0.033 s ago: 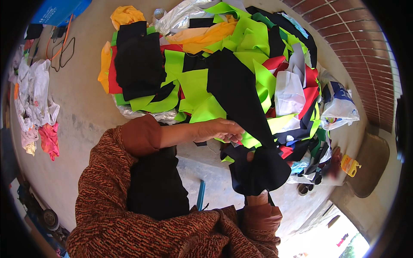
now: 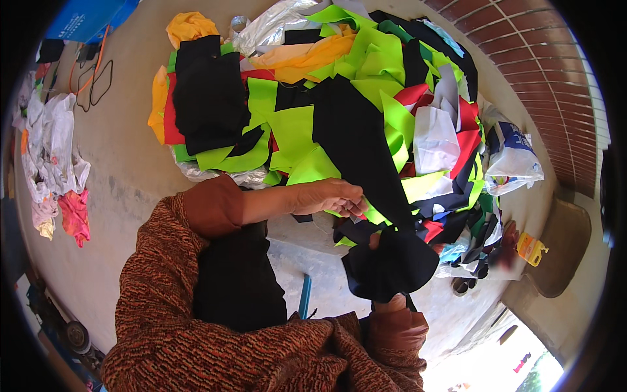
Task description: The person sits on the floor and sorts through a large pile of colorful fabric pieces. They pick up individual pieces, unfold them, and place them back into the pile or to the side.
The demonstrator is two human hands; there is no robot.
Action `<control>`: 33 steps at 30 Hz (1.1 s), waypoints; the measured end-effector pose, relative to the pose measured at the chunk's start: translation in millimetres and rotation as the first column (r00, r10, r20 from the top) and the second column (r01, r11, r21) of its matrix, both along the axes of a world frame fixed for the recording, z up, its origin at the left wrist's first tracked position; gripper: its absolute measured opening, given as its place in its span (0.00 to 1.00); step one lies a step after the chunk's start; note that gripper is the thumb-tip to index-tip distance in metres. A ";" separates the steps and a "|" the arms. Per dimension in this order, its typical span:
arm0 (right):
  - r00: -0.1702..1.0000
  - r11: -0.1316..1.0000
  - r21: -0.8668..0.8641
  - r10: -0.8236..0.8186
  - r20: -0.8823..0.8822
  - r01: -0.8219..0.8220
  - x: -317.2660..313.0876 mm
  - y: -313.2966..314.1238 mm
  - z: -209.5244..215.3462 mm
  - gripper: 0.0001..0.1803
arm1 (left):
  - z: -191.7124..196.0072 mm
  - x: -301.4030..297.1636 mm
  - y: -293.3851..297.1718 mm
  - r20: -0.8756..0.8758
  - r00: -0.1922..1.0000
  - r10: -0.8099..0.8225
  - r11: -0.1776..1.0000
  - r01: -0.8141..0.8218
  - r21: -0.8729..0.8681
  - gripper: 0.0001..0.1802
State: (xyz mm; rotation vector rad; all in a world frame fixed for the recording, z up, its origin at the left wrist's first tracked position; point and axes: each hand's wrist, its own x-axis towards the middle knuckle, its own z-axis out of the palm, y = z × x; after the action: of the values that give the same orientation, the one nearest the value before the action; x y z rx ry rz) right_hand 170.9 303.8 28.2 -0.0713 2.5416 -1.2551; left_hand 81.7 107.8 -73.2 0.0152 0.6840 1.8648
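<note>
My right hand [image 2: 390,303] is mostly hidden under a black fabric piece [image 2: 392,264] with a rounded edge; a fingertip shows at its upper side, so the hand grips it. Just up and to the left, my left hand [image 2: 336,196] hovers with loosely bent fingers partly apart, and no item shows in them. Beyond both hands a long black fabric piece [image 2: 356,134] lies across lime-green fabric pieces [image 2: 294,134], its narrow end reaching the piece in my right hand. Whether the two black pieces are joined I cannot tell.
A stack of black fabric [image 2: 209,98] lies at the pile's left. Yellow cloth [image 2: 313,53], a white bag [image 2: 436,140] and a printed plastic bag [image 2: 516,157] lie around it. Further right stand a yellow container [image 2: 530,249] and a brown chair [image 2: 563,248]. Pale clothes [image 2: 55,130] hang far left.
The lower left edge of the black fabric in my right hand has shifted slightly left. My left hand has moved very slightly left and stays beside it.
</note>
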 end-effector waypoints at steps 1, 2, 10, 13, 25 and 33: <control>0.980 0.981 0.172 0.118 -0.160 -0.090 0.2 -3.8 9.6 0.16 | -1.8 0.8 0.0 0.097 0.995 0.030 0.994 -0.040 0.104 0.30; 0.944 0.982 0.097 0.182 -0.277 -0.161 -2.4 -8.0 21.9 0.15 | 9.3 -3.8 -1.1 0.149 0.984 0.099 0.983 -0.120 0.139 0.32; 0.652 0.106 -0.651 0.030 0.758 0.752 72.6 -18.5 16.0 0.31 | 131.7 -27.3 -22.5 -0.061 0.851 0.522 0.847 -0.525 -0.085 0.18; 0.712 0.041 -0.715 0.080 0.698 0.697 74.3 -26.1 32.6 0.28 | 181.5 -28.0 -22.4 -0.213 0.782 0.586 0.788 -0.611 -0.078 0.16; 0.911 0.138 -0.904 -0.152 0.384 0.405 81.3 11.6 52.1 0.37 | 291.6 -0.4 39.5 -0.426 0.643 0.636 0.685 -0.725 -0.072 0.15; 0.787 0.487 -0.805 -0.616 -0.042 0.338 34.6 32.7 19.9 0.23 | 258.8 -21.2 85.2 -0.554 0.528 0.644 0.558 -0.819 -0.133 0.24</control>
State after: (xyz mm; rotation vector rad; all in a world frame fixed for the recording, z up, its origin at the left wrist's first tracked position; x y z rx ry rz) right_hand 205.5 336.5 48.1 0.3217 2.0829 -2.7247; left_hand 60.4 192.9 185.6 -0.1336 1.5852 2.5605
